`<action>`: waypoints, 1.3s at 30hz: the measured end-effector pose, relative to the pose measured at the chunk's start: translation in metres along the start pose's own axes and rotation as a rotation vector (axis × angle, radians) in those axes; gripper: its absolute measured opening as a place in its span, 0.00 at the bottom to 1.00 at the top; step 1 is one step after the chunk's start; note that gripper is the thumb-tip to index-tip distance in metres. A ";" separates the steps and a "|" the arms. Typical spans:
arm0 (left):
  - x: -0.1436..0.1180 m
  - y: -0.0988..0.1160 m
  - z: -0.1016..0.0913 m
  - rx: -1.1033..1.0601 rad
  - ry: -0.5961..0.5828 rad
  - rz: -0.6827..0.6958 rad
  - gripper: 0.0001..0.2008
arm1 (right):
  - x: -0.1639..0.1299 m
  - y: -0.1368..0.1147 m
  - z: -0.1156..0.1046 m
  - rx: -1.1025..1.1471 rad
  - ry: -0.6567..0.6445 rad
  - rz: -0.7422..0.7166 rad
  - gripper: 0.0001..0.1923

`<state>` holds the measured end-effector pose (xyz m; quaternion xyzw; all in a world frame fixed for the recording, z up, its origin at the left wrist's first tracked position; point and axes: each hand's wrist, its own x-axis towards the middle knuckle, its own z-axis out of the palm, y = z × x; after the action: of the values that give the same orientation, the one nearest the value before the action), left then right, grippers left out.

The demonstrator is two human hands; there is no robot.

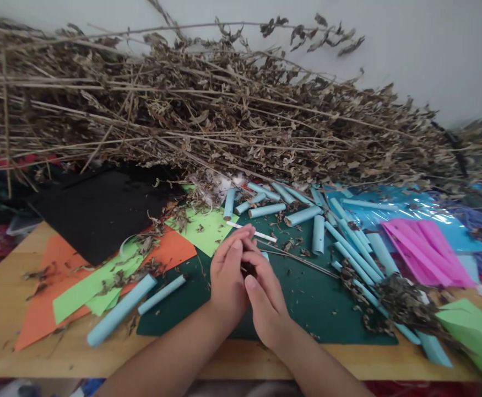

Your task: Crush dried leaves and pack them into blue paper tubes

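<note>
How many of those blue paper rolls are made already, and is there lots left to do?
Done: many light blue rolled paper tubes lie on the dark green mat. In hand: left hand and right hand pinch something small, hidden between them. Left: flat orange and lime green paper sheets, and the big pile of dried brown stalks.

Dried plant stalks (207, 110), 12 o'clock: tan and grey-brown, leaves darker brown. Wall (431, 44) behind: plain pale grey. Table (1, 309): light yellowish wood. Cutting mat (307, 298), centre: dark green, flecked with brown leaf bits. Paper rolls (265, 210), scattered 1 to 3 o'clock and 8 o'clock: pale blue. Thin stick (261, 235) just above the hands: white. Black sheet (100, 212), 10 o'clock: matte black. Orange paper (38, 314), 9 o'clock: bright orange. Green paper (207, 229), 11 o'clock: lime green; same shade on strips at 8 o'clock. Pink sheets (426, 251), 3 o'clock: hot pink. Plastic film (414, 207) beneath them: glossy sky blue.
</note>
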<state>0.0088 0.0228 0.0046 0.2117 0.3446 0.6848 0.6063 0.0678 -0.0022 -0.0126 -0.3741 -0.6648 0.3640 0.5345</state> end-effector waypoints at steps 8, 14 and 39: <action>-0.023 -0.003 -0.001 0.577 -0.350 0.390 0.13 | 0.026 -0.013 -0.002 0.542 0.186 0.065 0.20; -0.011 0.002 0.014 0.598 -0.458 0.483 0.22 | 0.031 -0.015 -0.015 0.414 0.127 0.109 0.22; -0.018 -0.004 0.050 0.536 -0.519 0.266 0.31 | 0.035 -0.011 -0.048 0.332 0.142 -0.050 0.27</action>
<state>0.0500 0.0161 0.0379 0.5711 0.3161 0.5669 0.5026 0.1083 0.0278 0.0204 -0.2888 -0.5653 0.4277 0.6435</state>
